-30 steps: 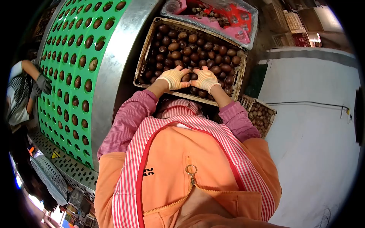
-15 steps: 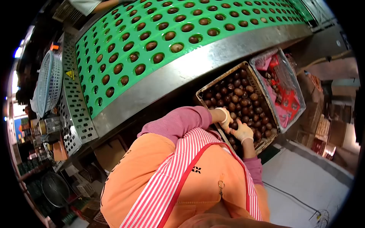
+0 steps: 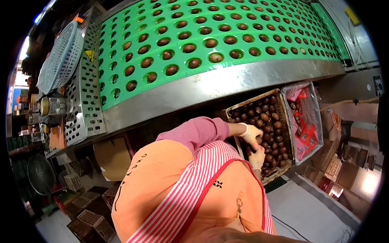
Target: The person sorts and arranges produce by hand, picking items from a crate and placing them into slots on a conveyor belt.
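Both my hands are over a tan-rimmed crate [image 3: 287,133] heaped with dark brown, egg-shaped things [image 3: 276,133]. My left hand [image 3: 252,134], in a pale covering, reaches in from the left with its fingers curled down among them. Just below it, my right hand [image 3: 256,157], also pale-covered, has its fingers bent in toward the left fingertips. The hands are close together at the crate's near left side. What their fingers hold, if anything, is hidden.
A green belt [image 3: 121,79] carries rows of brown egg-shaped things in its pockets, behind a metal edge [image 3: 182,93]. Right of the crate stands a lined bin [image 3: 320,133] with red packets [image 3: 308,133]. A pale blue basket [image 3: 60,60] leans at the left, near a perforated metal panel [image 3: 81,117].
The view has shifted, so belt and crate appear lower. My hands have drawn closer together; my right hand has moved back toward the crate's near edge, its fingers now more bent.
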Available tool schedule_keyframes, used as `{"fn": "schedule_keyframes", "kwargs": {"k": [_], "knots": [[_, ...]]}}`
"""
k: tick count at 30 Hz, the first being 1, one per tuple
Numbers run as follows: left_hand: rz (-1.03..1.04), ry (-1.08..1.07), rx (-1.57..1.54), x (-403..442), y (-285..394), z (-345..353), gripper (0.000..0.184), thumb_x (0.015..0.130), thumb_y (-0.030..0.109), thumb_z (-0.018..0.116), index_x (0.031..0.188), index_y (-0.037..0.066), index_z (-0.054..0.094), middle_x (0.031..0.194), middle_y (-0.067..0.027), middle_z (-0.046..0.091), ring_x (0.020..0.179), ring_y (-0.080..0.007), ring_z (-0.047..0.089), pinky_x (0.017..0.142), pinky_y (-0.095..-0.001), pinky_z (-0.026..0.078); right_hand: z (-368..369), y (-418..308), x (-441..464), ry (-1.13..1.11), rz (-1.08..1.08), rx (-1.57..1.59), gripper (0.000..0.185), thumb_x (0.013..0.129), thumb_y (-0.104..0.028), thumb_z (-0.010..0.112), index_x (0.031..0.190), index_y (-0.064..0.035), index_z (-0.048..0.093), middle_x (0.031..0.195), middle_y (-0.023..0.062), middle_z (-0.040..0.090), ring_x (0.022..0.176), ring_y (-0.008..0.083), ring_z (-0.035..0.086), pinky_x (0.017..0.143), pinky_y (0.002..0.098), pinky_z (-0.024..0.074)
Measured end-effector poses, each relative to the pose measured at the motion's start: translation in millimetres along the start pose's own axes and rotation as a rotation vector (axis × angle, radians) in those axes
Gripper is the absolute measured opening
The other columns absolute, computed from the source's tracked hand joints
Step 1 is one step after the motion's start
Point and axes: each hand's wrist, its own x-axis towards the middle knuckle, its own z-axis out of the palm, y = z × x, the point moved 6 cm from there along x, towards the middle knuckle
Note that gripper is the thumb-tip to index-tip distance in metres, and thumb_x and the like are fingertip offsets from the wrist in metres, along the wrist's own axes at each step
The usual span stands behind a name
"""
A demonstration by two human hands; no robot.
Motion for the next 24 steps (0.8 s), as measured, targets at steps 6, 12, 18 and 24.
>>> {"fn": "schedule_keyframes", "kwargs": {"k": [6, 12, 18, 24], "knots": [[0.271, 0.547, -0.46, -123, -8, -119, 0.062, 0.075, 0.031, 0.077, 0.124, 0.003, 0.051, 0.109, -0.0105, 0.06, 0.101, -0.0214, 0.057, 0.091, -0.0348, 0.048, 4, 7, 11, -0.009, -0.088, 0.247, 0.057, 0.071, -0.032, 0.08, 0.119, -0.0062, 0.062, 0.122, 0.0194, 0.054, 0.11, 0.0366, 0.056, 0.096, 0.0436, 0.046], [0.167, 1.429, -0.669, -394, -110, -195, 0.052, 0.083, 0.03, 0.073, 0.123, 0.007, 0.051, 0.102, -0.0074, 0.057, 0.085, -0.0151, 0.056, 0.067, -0.0291, 0.052, 6, -11, 25, -0.033, 0.117, 0.152, 0.07, 0.072, -0.037, 0.079, 0.128, -0.0015, 0.058, 0.13, 0.0207, 0.055, 0.117, 0.0373, 0.054, 0.097, 0.0448, 0.0449], [-0.192, 1.731, -0.915, -565, -265, -179, 0.057, 0.08, 0.041, 0.074, 0.124, 0.015, 0.048, 0.094, -0.0038, 0.056, 0.066, -0.0166, 0.052, 0.048, -0.0334, 0.042, -9, -14, 15, 0.093, 0.241, 0.428, 0.068, 0.074, -0.033, 0.081, 0.129, -0.0017, 0.055, 0.125, 0.0135, 0.059, 0.11, 0.0271, 0.055, 0.096, 0.0402, 0.0442], [-0.943, 1.457, 0.217, -603, -292, -222, 0.071, 0.077, 0.031, 0.075, 0.139, 0.016, 0.045, 0.126, -0.0153, 0.054, 0.099, -0.0312, 0.061, 0.083, -0.0432, 0.051, -18, 10, 22, 0.249, 0.475, 1.418, 0.075, 0.077, -0.05, 0.074, 0.136, -0.0108, 0.048, 0.133, 0.0067, 0.052, 0.115, 0.0282, 0.052, 0.094, 0.043, 0.046]]}}
